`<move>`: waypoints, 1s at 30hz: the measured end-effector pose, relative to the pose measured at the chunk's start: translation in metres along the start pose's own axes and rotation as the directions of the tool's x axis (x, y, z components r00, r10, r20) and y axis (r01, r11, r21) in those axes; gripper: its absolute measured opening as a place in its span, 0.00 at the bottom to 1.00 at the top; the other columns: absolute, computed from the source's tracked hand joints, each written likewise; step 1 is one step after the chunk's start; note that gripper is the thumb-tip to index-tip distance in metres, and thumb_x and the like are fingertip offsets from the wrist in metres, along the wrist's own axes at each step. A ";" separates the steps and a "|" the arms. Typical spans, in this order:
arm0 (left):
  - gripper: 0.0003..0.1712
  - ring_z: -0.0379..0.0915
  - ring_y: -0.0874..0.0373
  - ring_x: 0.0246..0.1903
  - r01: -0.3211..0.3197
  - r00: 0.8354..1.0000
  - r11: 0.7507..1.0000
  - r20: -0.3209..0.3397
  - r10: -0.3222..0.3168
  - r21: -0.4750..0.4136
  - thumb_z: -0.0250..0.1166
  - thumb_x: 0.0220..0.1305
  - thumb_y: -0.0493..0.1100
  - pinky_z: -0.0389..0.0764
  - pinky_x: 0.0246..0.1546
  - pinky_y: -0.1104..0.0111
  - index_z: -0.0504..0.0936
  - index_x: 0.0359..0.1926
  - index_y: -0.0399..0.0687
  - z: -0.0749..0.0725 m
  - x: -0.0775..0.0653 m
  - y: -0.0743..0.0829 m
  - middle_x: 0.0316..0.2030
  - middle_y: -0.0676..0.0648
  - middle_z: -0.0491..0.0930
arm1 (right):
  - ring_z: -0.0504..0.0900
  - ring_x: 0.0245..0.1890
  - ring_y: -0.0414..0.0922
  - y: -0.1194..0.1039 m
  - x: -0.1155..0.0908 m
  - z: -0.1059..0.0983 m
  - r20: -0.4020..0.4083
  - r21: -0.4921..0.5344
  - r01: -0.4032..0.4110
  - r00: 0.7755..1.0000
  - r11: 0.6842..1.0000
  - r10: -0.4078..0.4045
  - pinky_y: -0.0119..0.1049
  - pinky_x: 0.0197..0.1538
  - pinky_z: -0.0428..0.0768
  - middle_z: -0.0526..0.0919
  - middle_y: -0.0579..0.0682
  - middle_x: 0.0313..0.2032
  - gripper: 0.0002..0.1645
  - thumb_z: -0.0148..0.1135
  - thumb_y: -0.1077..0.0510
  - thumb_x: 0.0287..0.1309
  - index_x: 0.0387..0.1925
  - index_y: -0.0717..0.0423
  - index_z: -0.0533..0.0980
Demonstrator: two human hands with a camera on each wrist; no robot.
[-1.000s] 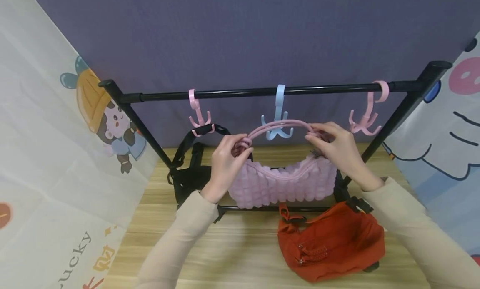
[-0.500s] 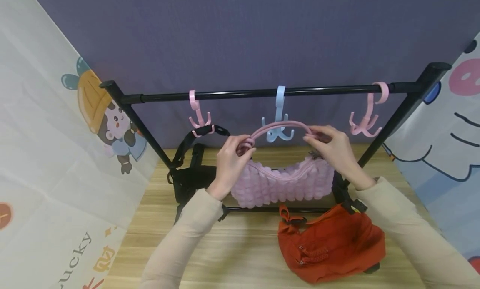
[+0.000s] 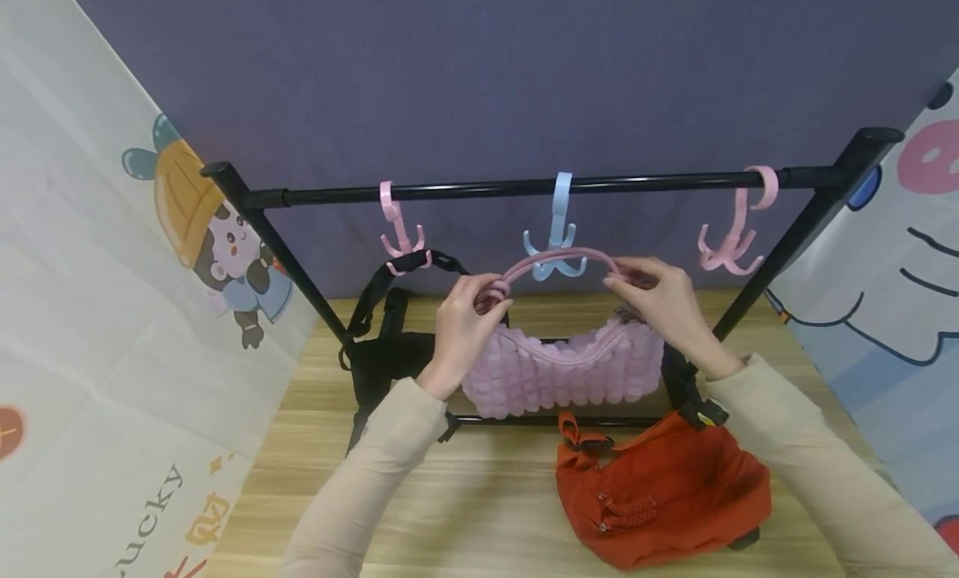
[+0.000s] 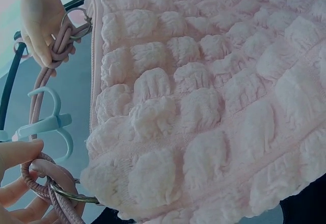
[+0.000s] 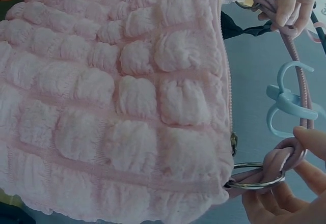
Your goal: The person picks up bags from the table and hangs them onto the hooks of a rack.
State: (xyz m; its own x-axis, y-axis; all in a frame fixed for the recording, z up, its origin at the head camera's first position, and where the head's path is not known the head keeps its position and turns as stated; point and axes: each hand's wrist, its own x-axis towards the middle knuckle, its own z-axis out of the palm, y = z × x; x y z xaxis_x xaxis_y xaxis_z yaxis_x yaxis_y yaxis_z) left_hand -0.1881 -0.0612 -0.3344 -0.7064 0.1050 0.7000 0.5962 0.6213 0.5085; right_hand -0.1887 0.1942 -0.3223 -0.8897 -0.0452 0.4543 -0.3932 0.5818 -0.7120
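A puffy pink handbag (image 3: 565, 370) hangs from its cord handle (image 3: 558, 255) between both hands. The left hand (image 3: 463, 324) pinches the knotted left end of the handle; in the left wrist view, metal rings join cord and bag. At the handle's right end, the right hand (image 3: 663, 299) grips the other knot (image 5: 280, 163) between thumb and fingers. Just behind the arched handle is a light blue hook (image 3: 558, 228) on the black rail; whether cord and hook touch, I cannot tell. A zipper runs along the bag's top edge.
Pink hooks hang at the left (image 3: 400, 228) and right (image 3: 730, 236) of the black rack rail (image 3: 464, 188). A black bag (image 3: 382, 361) hangs by its strap from the left one. An orange bag (image 3: 667, 495) lies on the wooden tabletop (image 3: 442, 511) in front.
Both hands and the pink handbag sink slightly in the head view, and the right hand shifts a little left. The handle's arch has come down slightly against the blue hook.
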 end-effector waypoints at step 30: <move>0.16 0.74 0.56 0.31 0.056 0.998 0.998 0.038 -0.057 0.015 0.69 0.45 0.40 0.75 0.34 0.66 0.80 0.38 0.43 0.009 -0.007 -0.010 0.32 0.47 0.76 | 0.79 0.34 0.54 0.011 -0.002 0.010 0.034 0.004 -0.057 0.998 0.998 0.057 0.15 0.29 0.68 0.79 0.61 0.35 0.23 0.62 0.53 0.50 0.45 0.66 0.75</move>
State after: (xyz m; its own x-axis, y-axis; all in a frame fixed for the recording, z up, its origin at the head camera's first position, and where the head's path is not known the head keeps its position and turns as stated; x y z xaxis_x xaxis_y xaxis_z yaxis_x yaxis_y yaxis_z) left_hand -0.1927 -0.0614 -0.3493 -0.7531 0.0987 0.6505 0.5498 0.6375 0.5397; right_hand -0.1936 0.1929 -0.3359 -0.9179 -0.0392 0.3948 -0.3426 0.5802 -0.7389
